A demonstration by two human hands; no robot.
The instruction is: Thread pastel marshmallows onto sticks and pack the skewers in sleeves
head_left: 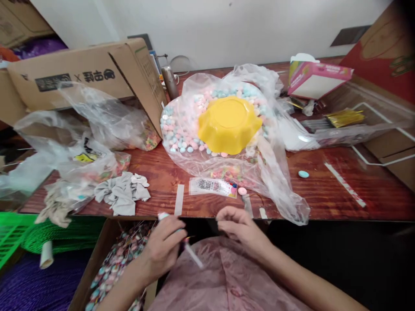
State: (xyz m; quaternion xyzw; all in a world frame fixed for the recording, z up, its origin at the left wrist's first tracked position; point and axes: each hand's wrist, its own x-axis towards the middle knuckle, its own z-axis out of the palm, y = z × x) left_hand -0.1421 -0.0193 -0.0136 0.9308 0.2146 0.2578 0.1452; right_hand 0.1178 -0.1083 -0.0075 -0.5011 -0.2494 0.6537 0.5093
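Note:
Closed fingers of my left hand (165,246) grip a small wrapped candy on a white stick (193,255), over my lap at the table's front edge. Its white and pink tip pokes out above the fingers, and the rest is hidden by them. Level with it on the right, my right hand (241,226) has its fingers curled against the thumb; whether anything small is between them is hidden. Just beyond lie a printed clear wrapper strip (212,187) and a pink candy (242,191). Further back, an upturned yellow bowl (229,125) rests on a plastic bag of pink and blue candies (181,138).
Crumpled grey cloth (122,193) and plastic bags (97,151) lie left, before a cardboard box (81,77). A blue candy (303,174), a pink carton (319,77) and gold twist ties (345,118) are right. Below stands a box of stick candies (119,263).

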